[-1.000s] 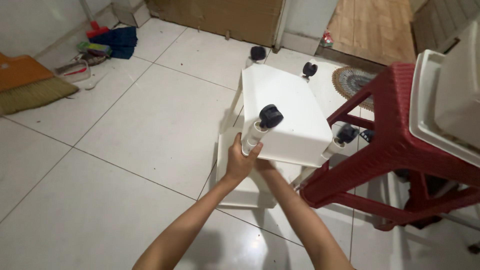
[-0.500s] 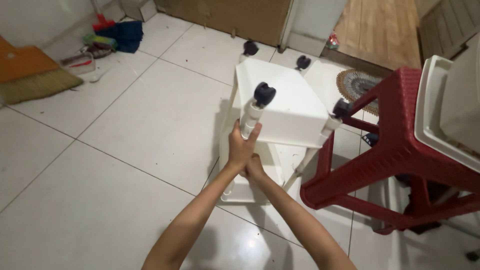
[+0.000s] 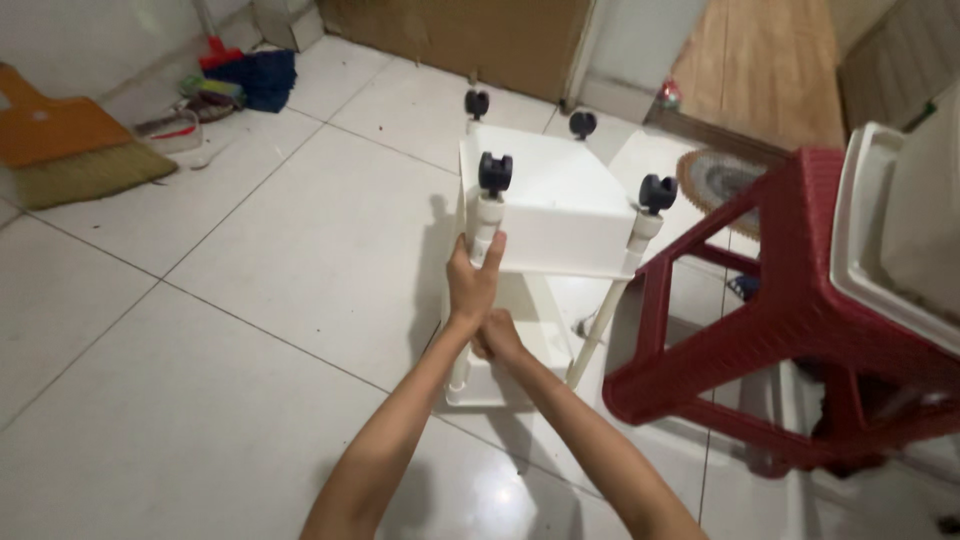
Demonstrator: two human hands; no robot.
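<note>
A white plastic shelf cart (image 3: 545, 200) stands upside down on the tiled floor, its black caster wheels (image 3: 495, 172) pointing up. My left hand (image 3: 474, 282) grips the near left post of the cart just below a caster. My right hand (image 3: 497, 335) sits lower, closed on the same white post (image 3: 460, 365) beneath the left hand. The lower tier (image 3: 500, 385) of the cart rests on the floor.
A red plastic stool (image 3: 770, 330) stands right beside the cart, with a white tub (image 3: 880, 250) on it. An orange-handled broom (image 3: 70, 150), blue cloth (image 3: 265, 75) and clutter lie at the far left. A wooden door (image 3: 470, 40) and round mat (image 3: 715, 180) are beyond.
The cart has tilted more upright and away from me. My hands have shifted along the near post, the right hand dropping lower under the left.
</note>
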